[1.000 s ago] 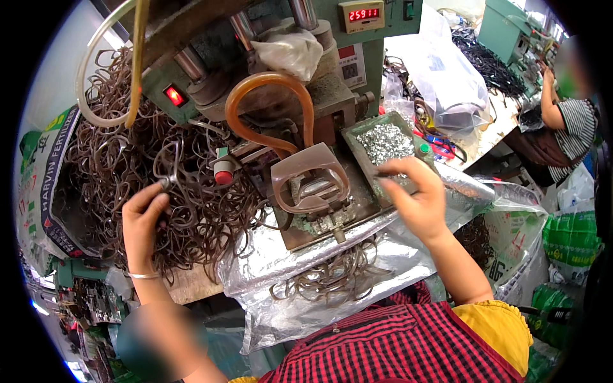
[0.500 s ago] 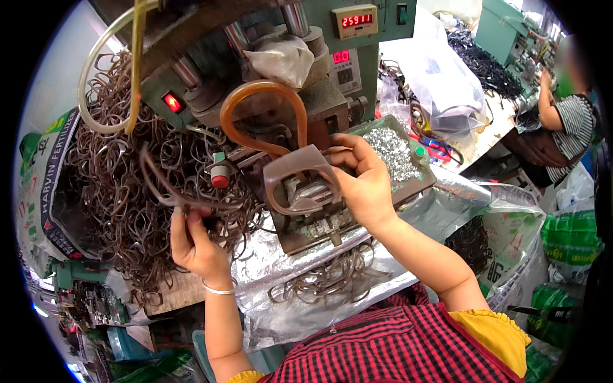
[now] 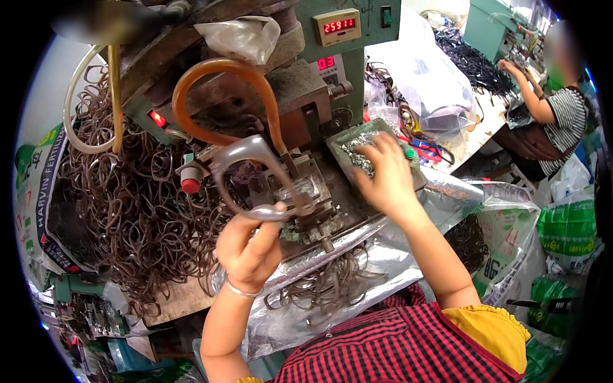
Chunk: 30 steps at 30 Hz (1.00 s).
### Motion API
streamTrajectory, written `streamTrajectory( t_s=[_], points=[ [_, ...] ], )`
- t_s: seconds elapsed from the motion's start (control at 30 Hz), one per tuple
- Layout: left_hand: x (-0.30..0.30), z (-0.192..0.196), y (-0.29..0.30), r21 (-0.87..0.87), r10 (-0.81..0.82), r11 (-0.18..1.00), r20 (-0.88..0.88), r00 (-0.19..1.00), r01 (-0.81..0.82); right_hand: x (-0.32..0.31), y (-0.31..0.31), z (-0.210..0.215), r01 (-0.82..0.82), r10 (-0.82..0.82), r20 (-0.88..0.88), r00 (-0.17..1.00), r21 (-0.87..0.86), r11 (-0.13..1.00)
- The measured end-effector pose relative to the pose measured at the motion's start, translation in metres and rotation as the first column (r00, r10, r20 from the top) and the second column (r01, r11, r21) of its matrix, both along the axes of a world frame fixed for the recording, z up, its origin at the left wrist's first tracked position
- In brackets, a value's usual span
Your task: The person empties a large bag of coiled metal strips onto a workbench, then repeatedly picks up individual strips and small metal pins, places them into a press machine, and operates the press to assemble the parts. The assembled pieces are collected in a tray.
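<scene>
at nine o'clock a heap of thin brown loops (image 3: 137, 210), wiry and tangled like bent bands, spills over the counter (image 3: 175, 300) and against a printed sack (image 3: 38, 198) standing at the far left edge. above it, at eleven o'clock, a pale translucent hose (image 3: 86, 108) curves beside an amber rubber tube (image 3: 223, 70) that arches over the grimy metal press (image 3: 287, 96). a red round button (image 3: 190, 185) sits on the press at ten o'clock from the middle. the left hand (image 3: 250, 246), just below centre, has its grip clamped on the lower rim of a grey loop-shaped handle piece (image 3: 246, 156), smooth and rounded at the corners, which stands tilted against the small blocky fixture (image 3: 300, 195) on the press bed. crinkled silver foil sheeting (image 3: 357, 268) drapes over the counter's front at six o'clock, with more brown loops lying loose on it. the right hand (image 3: 386, 179), at two o'clock from the left one, has its fingers spread apart and bent down into a shallow green tray (image 3: 348, 137) of small shiny metal bits (image 3: 359, 145); whether it pinches any of them cannot be told. a red and black checked shirt (image 3: 396, 348) with a yellow sleeve (image 3: 488, 332) fills five o'clock. at one o'clock another person in a striped top (image 3: 568, 121) works at a far counter strewn with dark loops.
</scene>
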<state>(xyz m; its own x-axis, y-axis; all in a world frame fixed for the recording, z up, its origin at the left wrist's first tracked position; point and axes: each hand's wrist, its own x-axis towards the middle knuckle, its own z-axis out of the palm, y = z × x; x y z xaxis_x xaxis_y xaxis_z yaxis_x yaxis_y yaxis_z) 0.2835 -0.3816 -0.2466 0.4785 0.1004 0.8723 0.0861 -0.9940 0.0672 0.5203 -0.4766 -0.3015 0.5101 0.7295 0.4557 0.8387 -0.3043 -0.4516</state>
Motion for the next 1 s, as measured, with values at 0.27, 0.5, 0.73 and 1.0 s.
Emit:
streamTrajectory(
  t_s=[0.27,0.5,0.73,1.0],
  points=[
    [0.012,-0.01,0.006,0.17,-0.012,0.985,-0.065,0.998,0.023,0.039,0.002,-0.046,0.049,-0.059,0.07,0.996,0.133,0.99],
    [0.008,-0.014,0.009,0.107,-0.082,0.99,-0.106,0.991,0.093,0.047,0.002,-0.027,0.201,-0.145,-0.174,0.974,0.362,0.91],
    [0.004,-0.011,0.004,0.08,-0.052,0.995,-0.096,0.994,0.059,0.047,0.013,-0.039,0.134,-0.025,-0.27,0.962,0.392,0.91],
    [-0.173,-0.086,-0.061,-0.597,-0.672,0.46,-0.718,0.181,-0.657,0.046,-0.019,-0.05,0.096,0.027,-0.303,0.952,0.384,0.918]
  ],
)
